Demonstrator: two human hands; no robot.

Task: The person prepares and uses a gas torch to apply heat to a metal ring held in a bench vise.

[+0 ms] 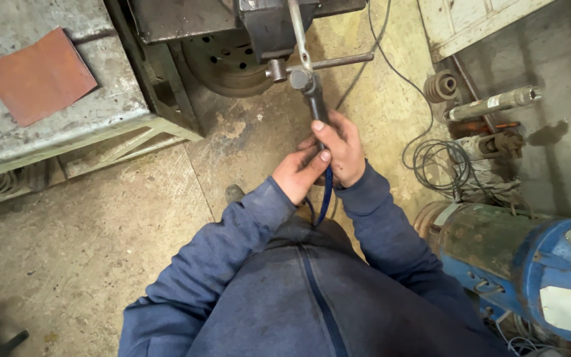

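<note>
Hands meet in the middle of the view, both closed around one dark handle (317,109) that runs up and away from the person. The right hand (343,149) wraps the handle from the right side, its thumb lying along the top of it. The left hand (301,174) grips just below and touches the right one, with the thumb pressed against it. Both grips are tight around the handle, no gap between the fingers and it. The handle comes out above the right hand and ends at a metal head (301,78), which sits against a vise (269,26) at the front edge of a dark bench (166,20). A thin bar (332,62) crosses the head from left to right, and a pale rod (297,30) stands up from it. Below the hands a blue cord (326,195) hangs toward the blue jacket (285,291). A grey table (8,139) with a rust-red plate (38,76) near its corner stands at the left. On the floor at the right lie a wire coil (441,165) and a blue motor (523,271).
</note>
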